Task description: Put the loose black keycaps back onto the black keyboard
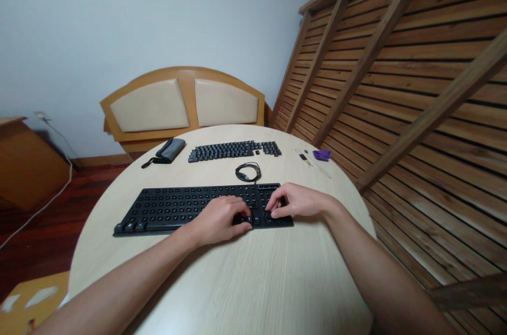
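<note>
A black keyboard [170, 205] lies on the round table, most of its key positions stripped down to bare switches. A few keycaps sit along its front row, at the left corner and near my hands. My left hand [222, 219] is curled over the front edge right of the middle, thumb and fingers closed on the keyboard there. Over the number pad, my right hand [295, 200] has its thumb and fingers drawn together at the keys; what is between the fingertips is hidden. Loose black keycaps [222, 150] are laid out in keyboard order behind.
A coiled black cable [248, 171] rests behind the keyboard. Farther left is a grey and black pouch [170, 150]. At right lie a small wire tool [303, 157], a thin white stick [321, 168] and a purple cloth or bag [322, 155]. Wooden slats [396, 92] lean beside the table.
</note>
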{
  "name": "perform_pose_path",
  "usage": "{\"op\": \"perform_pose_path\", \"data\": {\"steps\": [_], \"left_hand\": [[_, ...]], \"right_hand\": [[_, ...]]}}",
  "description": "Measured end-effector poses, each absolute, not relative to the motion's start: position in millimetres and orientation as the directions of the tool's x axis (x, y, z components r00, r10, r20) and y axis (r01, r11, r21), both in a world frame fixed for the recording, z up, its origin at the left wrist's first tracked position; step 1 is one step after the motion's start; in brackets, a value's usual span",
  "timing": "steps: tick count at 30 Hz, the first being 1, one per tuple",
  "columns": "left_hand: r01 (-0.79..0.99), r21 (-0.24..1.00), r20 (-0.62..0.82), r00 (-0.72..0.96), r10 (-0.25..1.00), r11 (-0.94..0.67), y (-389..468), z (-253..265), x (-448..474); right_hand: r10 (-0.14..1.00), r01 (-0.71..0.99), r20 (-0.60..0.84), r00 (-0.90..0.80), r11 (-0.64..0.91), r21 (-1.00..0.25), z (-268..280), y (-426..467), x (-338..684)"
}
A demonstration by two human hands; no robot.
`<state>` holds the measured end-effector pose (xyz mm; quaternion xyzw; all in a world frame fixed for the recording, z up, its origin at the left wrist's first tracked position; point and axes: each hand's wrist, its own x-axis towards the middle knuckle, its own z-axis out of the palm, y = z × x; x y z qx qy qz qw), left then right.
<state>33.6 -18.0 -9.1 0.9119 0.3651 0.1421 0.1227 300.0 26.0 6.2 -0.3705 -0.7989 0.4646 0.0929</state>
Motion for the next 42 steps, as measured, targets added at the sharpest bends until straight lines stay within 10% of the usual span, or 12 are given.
{"op": "perform_pose_path", "data": {"steps": [42], "left_hand": [[0.636, 0.324, 0.166, 0.691, 0.704, -0.701, -18.0, -9.4, 33.5]], "right_hand": [[0.679, 0.556, -0.176, -0.713, 0.396, -0.731, 7.6, 19.2, 289.2]]}}
